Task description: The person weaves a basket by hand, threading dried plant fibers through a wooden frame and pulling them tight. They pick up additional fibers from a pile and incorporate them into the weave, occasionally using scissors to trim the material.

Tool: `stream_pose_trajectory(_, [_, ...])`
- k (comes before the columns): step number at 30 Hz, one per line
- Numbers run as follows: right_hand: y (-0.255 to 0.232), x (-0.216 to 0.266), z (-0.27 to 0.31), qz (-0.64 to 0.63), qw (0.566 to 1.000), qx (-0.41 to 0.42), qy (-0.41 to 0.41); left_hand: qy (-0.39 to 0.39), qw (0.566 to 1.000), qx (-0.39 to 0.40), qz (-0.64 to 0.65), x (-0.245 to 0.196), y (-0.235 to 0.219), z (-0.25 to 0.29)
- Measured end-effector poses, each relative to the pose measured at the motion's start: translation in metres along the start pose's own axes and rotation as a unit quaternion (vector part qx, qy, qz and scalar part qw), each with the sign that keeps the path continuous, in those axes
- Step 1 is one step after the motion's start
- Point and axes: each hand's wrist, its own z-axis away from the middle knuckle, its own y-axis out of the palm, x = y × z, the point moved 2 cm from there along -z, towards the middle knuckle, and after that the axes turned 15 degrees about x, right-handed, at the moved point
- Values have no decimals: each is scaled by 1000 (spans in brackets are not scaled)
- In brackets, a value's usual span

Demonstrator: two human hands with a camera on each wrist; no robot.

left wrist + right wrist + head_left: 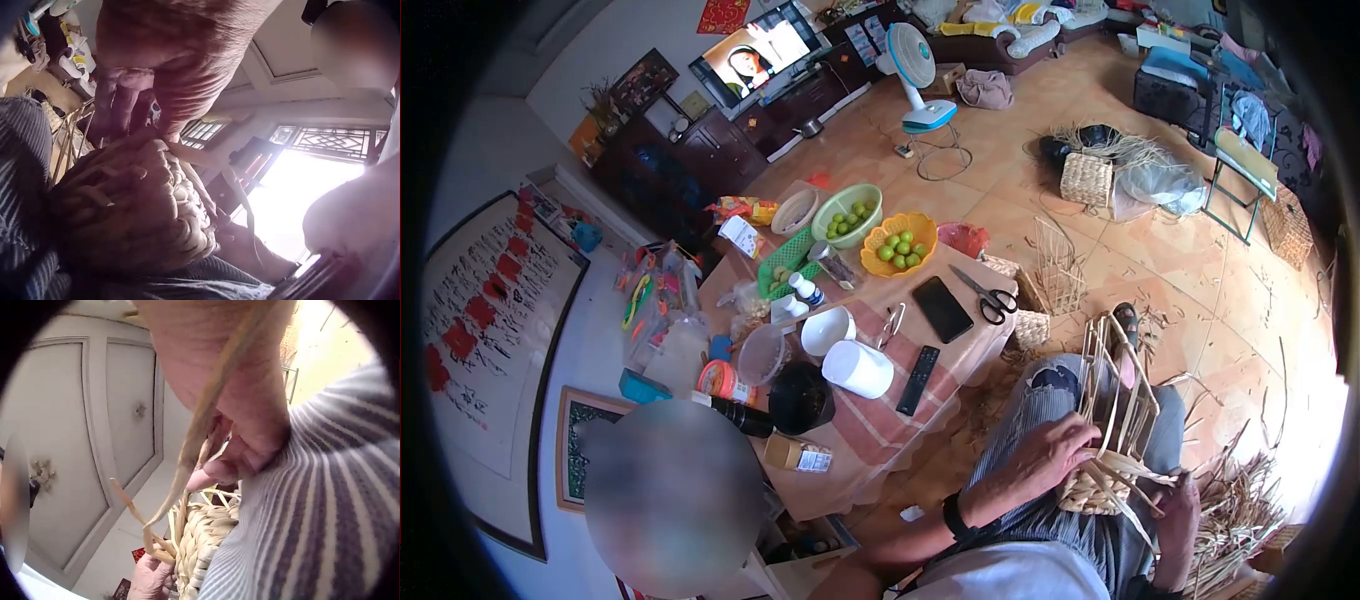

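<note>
A partly woven straw basket (1090,496) lies in the person's lap, long loose strands (1105,365) rising from it toward the knees. My left hand (1052,452) grips its edge, thumb and fingers at the strands where the weave ends. On the other side my right hand (1176,515) pinches a flat straw strand (199,434), which crosses in front of that hand in the right wrist view. The thick braided side (181,200) of the basket shows closely in the left wrist view. There my left hand (162,69) arches over it, fingertips partly hidden.
Beside the left knee a table (870,440) holds scissors (990,297), a phone (942,308), a remote (917,380), cups and bowls of green fruit (897,250). Loose straw (1225,510) is heaped at the right. Another woven basket (1087,180) stands on the floor.
</note>
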Motion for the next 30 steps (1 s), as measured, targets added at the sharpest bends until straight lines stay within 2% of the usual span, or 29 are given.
stream_pose_trajectory(1, [-2, 0, 3, 7, 1000, 11, 24, -22, 1000, -11, -17, -2, 0, 3])
stream_pose_trajectory(2, [-5, 0, 7, 15, 999, 22, 48, -8, 999, -21, -40, -5, -2, 5])
stream_pose_trajectory(3, [-4, 0, 11, 21, 996, 76, 50, 6, 998, -31, -63, -8, -4, 8])
stream_pose_trajectory(6, [2, -9, 26, 82, 989, 73, 97, 41, 994, -41, -92, -11, 0, 12])
stream_pose_trajectory(8, [8, -5, 37, 160, 960, 196, 124, 49, 994, -44, -93, -13, 1, 11])
stream_pose_trajectory(10, [65, 15, 51, 161, 944, 217, 191, 42, 996, -12, -78, -11, 4, 10])
stream_pose_trajectory(12, [95, 15, 51, 140, 934, 258, 206, 46, 995, 16, -83, -9, 9, 9])
stream_pose_trajectory(15, [100, 4, 41, 92, 920, 286, 252, 38, 995, 74, -62, -6, 12, 9])
stream_pose_trajectory(17, [104, -2, 36, 52, 915, 285, 283, 31, 994, 86, -64, -3, 15, 10])
stream_pose_trajectory(20, [107, 4, 24, 60, 906, 300, 294, 47, 994, 68, -74, 0, 18, 15])
stream_pose_trajectory(25, [130, 36, 19, 42, 908, 335, 247, 56, 997, 44, -43, 8, 14, 11])
stream_pose_trajectory(27, [132, 52, 19, 95, 918, 322, 209, 49, 997, 26, -51, 7, 12, 7])
stream_pose_trajectory(29, [133, 73, 19, 18, 924, 339, 177, 1, 997, 51, -52, 18, 23, 6])
stream_pose_trajectory(30, [141, 85, 18, 1, 929, 339, 147, 75, 987, 42, -134, 20, 22, 3])
